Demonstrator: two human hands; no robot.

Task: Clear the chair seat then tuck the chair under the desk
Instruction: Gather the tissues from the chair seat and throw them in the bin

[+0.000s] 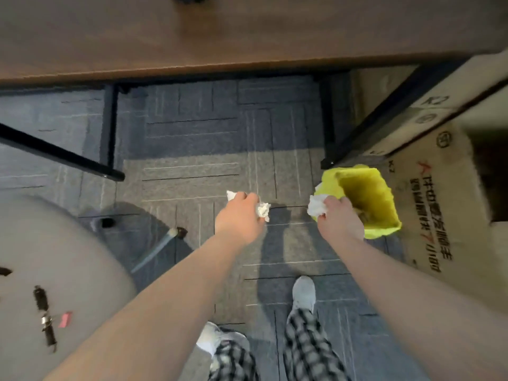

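Note:
My left hand [240, 218] is closed around crumpled white tissue [262, 210] above the carpet. My right hand [339, 215] grips another wad of white tissue [316, 206] at the near left rim of a bin lined with a yellow bag [365, 196]. The grey chair seat [55, 257] fills the lower left; on it lie a black strap with a metal clip [45, 316] and a small red tag [65, 318]. The brown desk [220, 34] runs across the top.
Black desk legs [108, 127] stand at left and right of the knee space. Cardboard boxes [439, 188] crowd the right side behind the bin. A chair base leg with a caster [165, 243] sticks out over the carpet. My feet are at the bottom.

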